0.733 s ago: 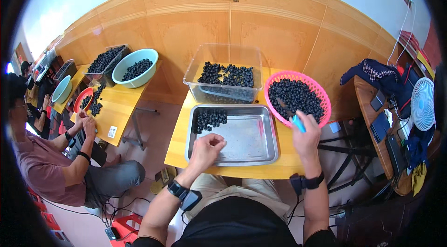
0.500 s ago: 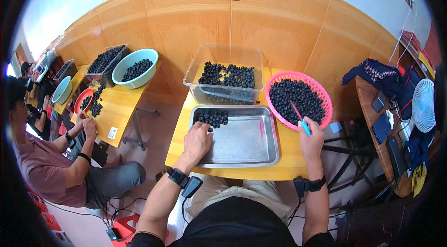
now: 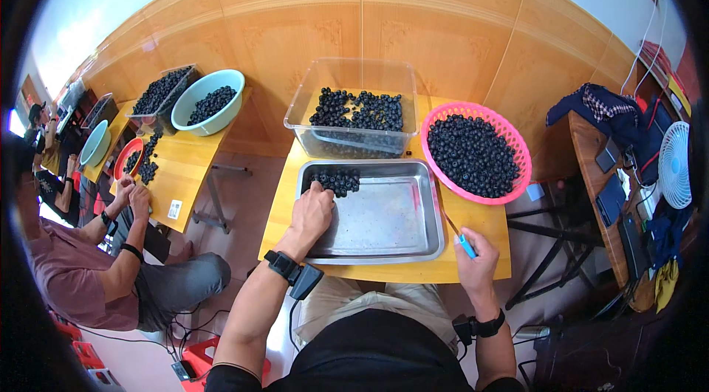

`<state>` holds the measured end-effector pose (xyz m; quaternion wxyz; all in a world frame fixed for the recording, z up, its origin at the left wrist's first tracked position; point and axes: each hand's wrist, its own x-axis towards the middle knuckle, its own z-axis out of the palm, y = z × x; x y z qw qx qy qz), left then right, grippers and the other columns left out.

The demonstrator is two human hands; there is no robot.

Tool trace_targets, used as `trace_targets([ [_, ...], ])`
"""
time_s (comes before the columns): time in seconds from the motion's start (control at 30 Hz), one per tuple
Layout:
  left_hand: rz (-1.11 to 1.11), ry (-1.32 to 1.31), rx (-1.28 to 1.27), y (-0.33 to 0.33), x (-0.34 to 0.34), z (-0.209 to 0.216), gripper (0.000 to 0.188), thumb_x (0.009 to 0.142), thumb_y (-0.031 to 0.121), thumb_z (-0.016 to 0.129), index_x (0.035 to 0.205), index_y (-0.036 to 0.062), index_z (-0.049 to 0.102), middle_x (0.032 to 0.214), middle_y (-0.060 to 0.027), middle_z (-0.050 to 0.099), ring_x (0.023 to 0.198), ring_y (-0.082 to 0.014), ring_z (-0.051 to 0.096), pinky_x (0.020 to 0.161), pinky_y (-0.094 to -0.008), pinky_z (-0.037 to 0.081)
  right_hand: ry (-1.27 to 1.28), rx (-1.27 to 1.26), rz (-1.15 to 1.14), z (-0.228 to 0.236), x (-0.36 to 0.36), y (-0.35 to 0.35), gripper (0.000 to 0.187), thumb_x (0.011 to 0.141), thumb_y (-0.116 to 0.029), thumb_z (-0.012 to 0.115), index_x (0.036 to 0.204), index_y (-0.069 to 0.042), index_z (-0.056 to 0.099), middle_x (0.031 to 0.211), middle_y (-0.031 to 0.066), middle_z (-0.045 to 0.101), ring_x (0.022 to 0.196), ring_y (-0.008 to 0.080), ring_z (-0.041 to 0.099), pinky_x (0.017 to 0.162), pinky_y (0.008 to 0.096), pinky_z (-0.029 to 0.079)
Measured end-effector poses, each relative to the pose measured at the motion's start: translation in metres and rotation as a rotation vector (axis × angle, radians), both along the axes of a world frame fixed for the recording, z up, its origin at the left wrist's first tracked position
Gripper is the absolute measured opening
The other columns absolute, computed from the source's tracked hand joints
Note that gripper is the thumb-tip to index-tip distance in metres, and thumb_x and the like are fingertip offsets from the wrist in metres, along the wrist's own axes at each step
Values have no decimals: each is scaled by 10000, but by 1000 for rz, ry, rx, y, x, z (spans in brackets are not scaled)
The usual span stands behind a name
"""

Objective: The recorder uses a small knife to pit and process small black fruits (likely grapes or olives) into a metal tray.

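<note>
My left hand (image 3: 312,211) is in the metal tray (image 3: 384,255), its fingers bent and pressed together at a cluster of dark round fruits (image 3: 341,181) in the tray's far left corner. Whatever those fingers hold is hidden. A small knife (image 3: 465,244) with a light blue handle is gripped in my right hand (image 3: 478,263). Its thin blade points up and left, beside the tray's right rim. Beyond the right hand, a pink plastic basket (image 3: 526,163) is filled with the same dark fruits. Behind the tray, a clear plastic bin (image 3: 299,108) holds more of them.
At left, a co-worker (image 3: 88,263) sits at another wooden table (image 3: 185,170) with dark fruits, a red dish (image 3: 122,163) and a pale green bowl (image 3: 181,108). A side table (image 3: 583,159) at right bears clothes, devices and a fan (image 3: 673,167). A wooden panel wall stands behind.
My right hand has drawn the knife back from over the pink basket, toward me and slightly left. My left fingers have shifted a little farther in, against the fruit cluster.
</note>
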<state>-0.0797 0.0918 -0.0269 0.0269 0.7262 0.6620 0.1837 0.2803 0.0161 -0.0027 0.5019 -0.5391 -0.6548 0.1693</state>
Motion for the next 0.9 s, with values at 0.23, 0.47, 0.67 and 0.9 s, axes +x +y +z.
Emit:
trace_targets([
  [0.23,-115,-149,69,-15,11,14,138,907,83,651,1000,21,730,928,-220,670,900,-411,691,793,-492,572,84,-28,52,-4,-12,-11,277,839,5,736,1113,37,715,758,76,655,668,120,606,616,286,482],
  [0.47,-201,-564,37,-33,23,28,152,940,83,701,1058,-6,734,952,-184,725,854,-323,729,776,-391,588,189,-77,103,-8,-31,-9,247,851,-1,752,1094,36,723,818,79,704,731,111,645,674,265,512],
  [0.67,-110,-1498,-331,-39,27,13,173,979,113,732,1094,-15,713,981,-65,738,850,-133,724,734,-275,586,144,-74,171,-10,-49,-4,218,887,-52,763,1084,33,723,783,82,701,708,109,651,652,267,514],
  [0.9,-41,-2020,-437,-63,51,17,184,999,96,681,1163,13,689,966,-81,739,893,-176,741,833,-320,651,105,-91,311,6,-68,-3,293,932,-188,772,1125,26,718,797,107,709,699,147,673,635,291,521],
])
